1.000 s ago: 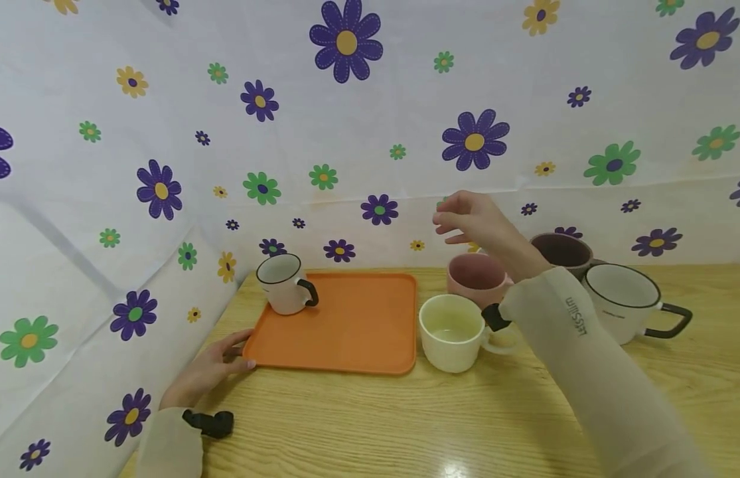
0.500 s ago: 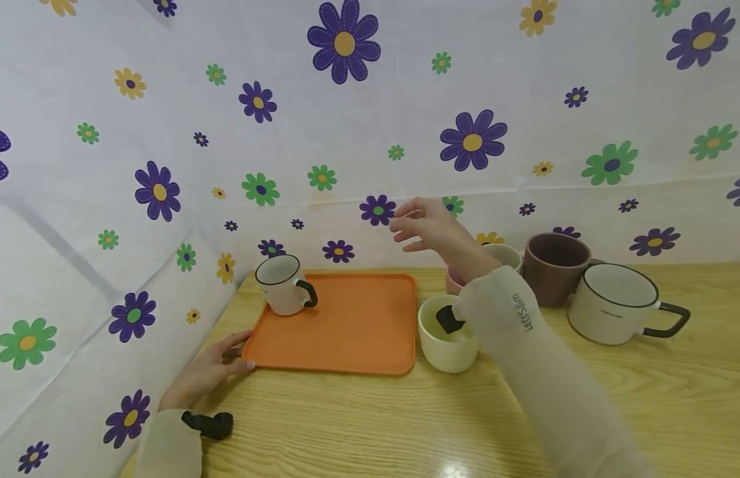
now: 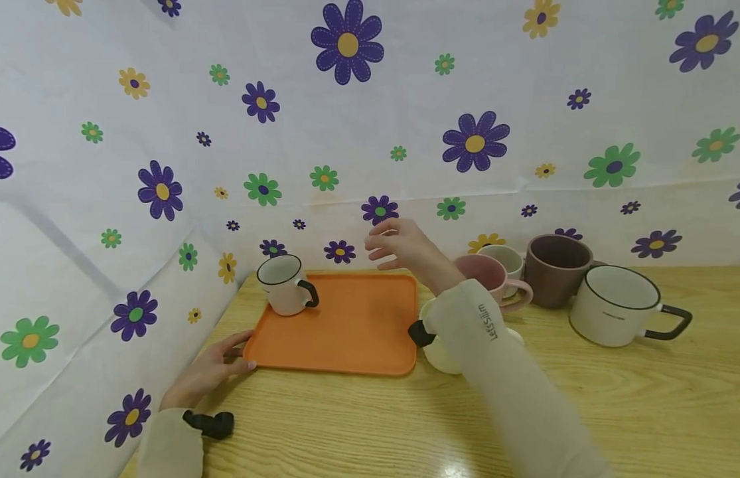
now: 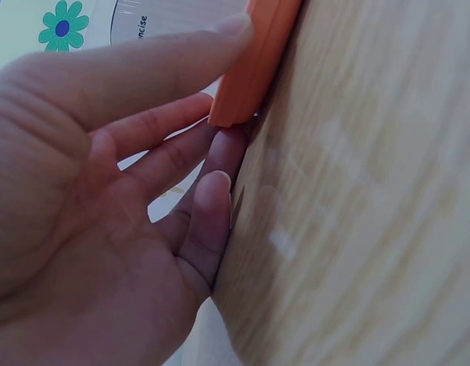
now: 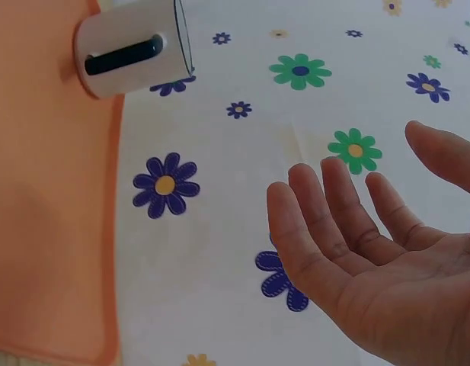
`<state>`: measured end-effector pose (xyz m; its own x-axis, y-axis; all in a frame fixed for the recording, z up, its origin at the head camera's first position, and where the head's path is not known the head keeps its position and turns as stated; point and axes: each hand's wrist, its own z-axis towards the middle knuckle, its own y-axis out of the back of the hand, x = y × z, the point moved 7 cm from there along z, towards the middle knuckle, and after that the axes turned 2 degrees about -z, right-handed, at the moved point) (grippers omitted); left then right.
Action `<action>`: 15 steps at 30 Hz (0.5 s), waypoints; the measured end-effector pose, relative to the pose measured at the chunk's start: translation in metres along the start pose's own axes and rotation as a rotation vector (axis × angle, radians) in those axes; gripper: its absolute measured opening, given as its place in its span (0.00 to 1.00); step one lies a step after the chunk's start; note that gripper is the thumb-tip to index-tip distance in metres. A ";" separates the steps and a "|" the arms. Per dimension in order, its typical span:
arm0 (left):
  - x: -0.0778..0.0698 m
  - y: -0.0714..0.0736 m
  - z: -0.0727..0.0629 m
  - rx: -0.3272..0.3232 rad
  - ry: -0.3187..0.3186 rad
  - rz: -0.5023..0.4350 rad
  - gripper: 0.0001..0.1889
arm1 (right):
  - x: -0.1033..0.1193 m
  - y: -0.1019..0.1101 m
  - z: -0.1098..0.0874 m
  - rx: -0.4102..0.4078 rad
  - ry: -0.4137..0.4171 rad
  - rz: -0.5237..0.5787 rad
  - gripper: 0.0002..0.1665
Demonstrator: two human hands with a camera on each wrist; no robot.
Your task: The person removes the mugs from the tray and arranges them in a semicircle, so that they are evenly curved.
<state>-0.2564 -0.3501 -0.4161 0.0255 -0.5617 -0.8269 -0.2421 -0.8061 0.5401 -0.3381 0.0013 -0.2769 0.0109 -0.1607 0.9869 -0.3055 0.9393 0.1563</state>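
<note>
The orange tray (image 3: 352,332) lies on the table with a white mug (image 3: 286,285), black-rimmed and black-handled, standing on its back left corner. My left hand (image 3: 211,365) pinches the tray's front left corner; in the left wrist view the thumb (image 4: 181,61) lies on the rim while the other fingers reach along and below its edge. Over the tray's back right part hovers my right hand (image 3: 408,252), holding nothing, its fingers loosely bent and apart. A pale yellow cup (image 3: 441,358) beside the tray is mostly hidden by the right sleeve.
Right of the tray stand a pink cup (image 3: 483,269), a small whitish cup (image 3: 507,259), a dark brown mug (image 3: 555,279) and a wide white mug (image 3: 608,315) with a black handle. A flower-printed cloth (image 3: 346,133) hangs behind and to the left of the wooden table (image 3: 322,425).
My right hand has moved left and slightly down, from above the pink cup to above the tray. The left hand, tray and cups have stayed in place.
</note>
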 end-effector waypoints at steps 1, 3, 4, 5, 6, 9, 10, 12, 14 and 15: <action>0.000 0.000 0.000 0.000 -0.002 0.004 0.39 | -0.002 -0.003 0.001 0.002 -0.006 0.008 0.20; 0.000 0.001 -0.001 -0.001 -0.001 0.003 0.39 | -0.006 -0.008 0.003 0.001 -0.021 0.021 0.21; 0.000 0.001 -0.001 0.001 -0.003 0.002 0.39 | -0.008 -0.011 0.004 0.002 -0.031 0.032 0.20; 0.000 0.002 -0.002 0.004 0.001 0.003 0.39 | -0.010 -0.013 0.004 0.004 -0.040 0.036 0.20; 0.000 0.002 -0.002 0.005 0.003 0.005 0.39 | -0.011 -0.016 0.005 0.006 -0.046 0.045 0.19; 0.001 0.002 -0.002 0.003 0.001 0.002 0.39 | -0.015 -0.026 0.008 0.023 -0.054 0.079 0.18; 0.002 0.002 -0.001 0.004 0.000 -0.003 0.39 | -0.017 -0.029 0.009 0.031 -0.056 0.091 0.18; 0.001 0.002 -0.001 0.005 -0.009 -0.001 0.38 | -0.021 -0.037 0.011 0.050 -0.060 0.109 0.18; 0.001 0.001 0.000 0.003 -0.012 -0.008 0.38 | -0.026 -0.045 0.013 0.070 -0.066 0.120 0.18; 0.001 0.001 0.000 0.003 -0.011 -0.013 0.38 | -0.028 -0.050 0.014 0.082 -0.070 0.126 0.18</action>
<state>-0.2563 -0.3519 -0.4167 0.0181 -0.5493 -0.8354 -0.2447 -0.8126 0.5290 -0.3368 -0.0450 -0.3133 -0.0979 -0.0668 0.9929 -0.3771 0.9258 0.0251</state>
